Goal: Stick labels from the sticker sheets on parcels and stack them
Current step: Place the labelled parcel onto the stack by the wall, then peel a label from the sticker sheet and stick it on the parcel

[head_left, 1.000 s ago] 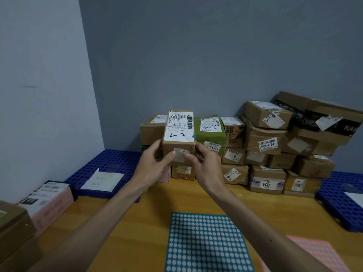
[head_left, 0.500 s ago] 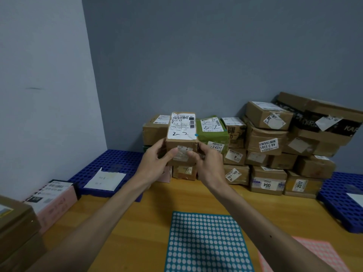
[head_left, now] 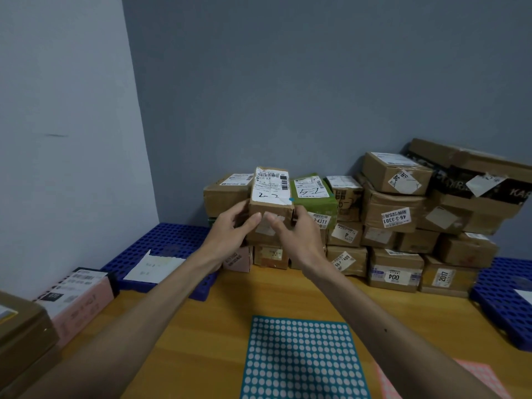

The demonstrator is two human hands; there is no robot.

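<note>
Parcel (head_left: 270, 194), gripped between left hand (head_left: 230, 230), right hand (head_left: 299, 240), seemingly atop stack (head_left: 394, 208)

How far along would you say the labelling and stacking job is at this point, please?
Done: a stack of parcels stands against the wall, and the held parcel already bears a blue dot sticker. In hand: the left hand and right hand grip that parcel at the stack. Left: a pink box and a brown box sit unstacked at the left.
</note>
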